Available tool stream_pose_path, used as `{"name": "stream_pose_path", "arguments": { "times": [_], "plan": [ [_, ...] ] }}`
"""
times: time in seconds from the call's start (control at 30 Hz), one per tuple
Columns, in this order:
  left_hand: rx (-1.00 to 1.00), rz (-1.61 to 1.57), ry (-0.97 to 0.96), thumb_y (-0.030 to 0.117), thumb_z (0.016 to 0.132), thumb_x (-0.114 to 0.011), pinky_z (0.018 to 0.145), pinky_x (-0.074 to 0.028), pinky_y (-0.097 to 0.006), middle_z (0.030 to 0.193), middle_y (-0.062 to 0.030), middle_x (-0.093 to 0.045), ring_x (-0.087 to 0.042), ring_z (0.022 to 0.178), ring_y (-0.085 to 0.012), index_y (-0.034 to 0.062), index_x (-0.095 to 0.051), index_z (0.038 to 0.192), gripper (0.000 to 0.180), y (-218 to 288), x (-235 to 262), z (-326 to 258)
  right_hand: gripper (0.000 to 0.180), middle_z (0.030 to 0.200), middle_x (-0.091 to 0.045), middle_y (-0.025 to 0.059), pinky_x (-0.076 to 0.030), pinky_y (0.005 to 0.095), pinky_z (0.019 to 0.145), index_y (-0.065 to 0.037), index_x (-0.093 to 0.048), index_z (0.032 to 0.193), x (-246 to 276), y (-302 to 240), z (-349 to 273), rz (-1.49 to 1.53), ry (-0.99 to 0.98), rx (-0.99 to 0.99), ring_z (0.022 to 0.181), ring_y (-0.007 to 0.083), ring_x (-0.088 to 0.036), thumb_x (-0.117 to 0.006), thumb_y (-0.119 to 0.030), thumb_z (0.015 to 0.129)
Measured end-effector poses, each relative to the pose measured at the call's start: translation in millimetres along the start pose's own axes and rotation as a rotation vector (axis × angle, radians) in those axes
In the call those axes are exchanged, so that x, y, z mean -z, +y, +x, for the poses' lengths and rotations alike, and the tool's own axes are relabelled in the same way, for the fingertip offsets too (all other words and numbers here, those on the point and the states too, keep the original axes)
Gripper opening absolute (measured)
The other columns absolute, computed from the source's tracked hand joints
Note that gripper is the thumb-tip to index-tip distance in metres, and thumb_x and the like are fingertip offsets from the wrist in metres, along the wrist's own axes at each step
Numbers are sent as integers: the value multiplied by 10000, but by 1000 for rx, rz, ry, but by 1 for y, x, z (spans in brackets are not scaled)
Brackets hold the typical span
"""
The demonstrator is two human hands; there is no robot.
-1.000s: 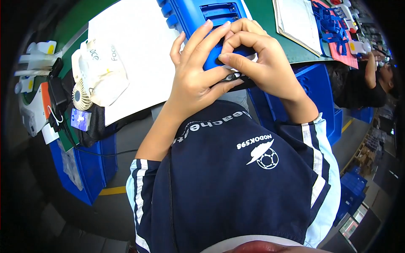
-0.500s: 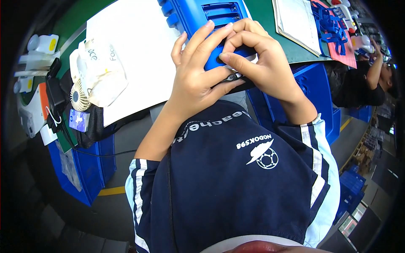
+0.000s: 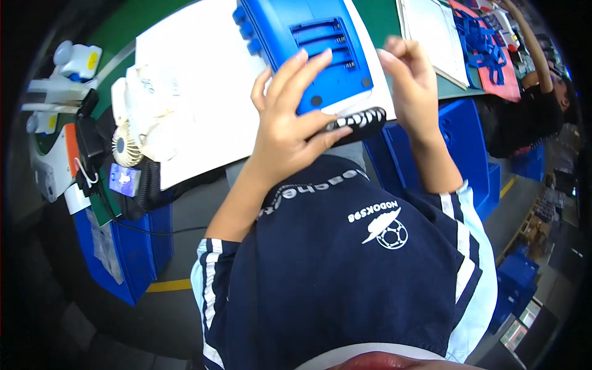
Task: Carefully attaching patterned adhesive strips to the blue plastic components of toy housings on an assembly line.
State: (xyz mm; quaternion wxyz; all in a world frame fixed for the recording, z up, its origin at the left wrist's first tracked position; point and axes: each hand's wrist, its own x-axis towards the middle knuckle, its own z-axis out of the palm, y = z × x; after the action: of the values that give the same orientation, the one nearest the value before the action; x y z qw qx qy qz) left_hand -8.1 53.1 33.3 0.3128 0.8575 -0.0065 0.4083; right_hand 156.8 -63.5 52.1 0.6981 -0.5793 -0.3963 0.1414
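Observation:
A blue plastic device (image 3: 327,89), with an open battery compartment of several slots on its upward face, lies at the top centre. Knob-like blue bumps line its left side. My left hand (image 3: 285,120) is closed around its near left corner, fingers on the face and thumb at the near edge. Along that edge shows a black strip with white oval marks (image 3: 361,120), partly behind my thumb. To the right, apart from the device, my right hand (image 3: 414,83) is raised with fingers curled in; motion blurs the fingertips, and anything between them is hidden.
White sheet (image 3: 197,117) under the device on a green table. Left: a small fan (image 3: 125,148), a purple box (image 3: 125,179), white bottles (image 3: 80,60). Right: stacked papers (image 3: 435,40), blue straps (image 3: 480,43), a blue bin (image 3: 459,132); another person (image 3: 524,117) beyond.
My right hand has drawn away to the right from the device, uncovering its battery compartment. The device sits slightly lower in view. My left hand keeps its hold.

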Motion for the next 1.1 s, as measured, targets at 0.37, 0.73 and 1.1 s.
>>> {"name": "stream_pose_path", "arguments": {
  "times": [0.37,0.73,1.1],
  "plan": [
    [179,-570,38,83,676,-718,1040,-212,-484,1353,-289,-320,-272,1290,-422,6,-636,740,129,-11,51,-63,679,1384,-338,153,-343,460,1018,-101,-251,1384,-58,44,-55,1060,-183,-1174,1227,302,-403,-259,-581,903],
    [239,-462,-4,212,725,-687,1038,46,-563,1338,-268,-383,-187,1326,-443,31,-558,600,255,-20,72,-53,503,1171,-483,185,-469,482,867,-4,-345,1234,-55,34,96,425,44,-633,1101,265,-511,-546,-253,846],
    [419,-668,6,182,808,-622,1064,-17,-543,1176,-103,-586,-308,1304,-340,53,-561,671,197,-39,75,-68,954,1265,-290,203,-451,331,862,-7,-241,1293,-148,166,306,-622,314,-118,1132,322,-403,-801,-368,611]
  ]
}}
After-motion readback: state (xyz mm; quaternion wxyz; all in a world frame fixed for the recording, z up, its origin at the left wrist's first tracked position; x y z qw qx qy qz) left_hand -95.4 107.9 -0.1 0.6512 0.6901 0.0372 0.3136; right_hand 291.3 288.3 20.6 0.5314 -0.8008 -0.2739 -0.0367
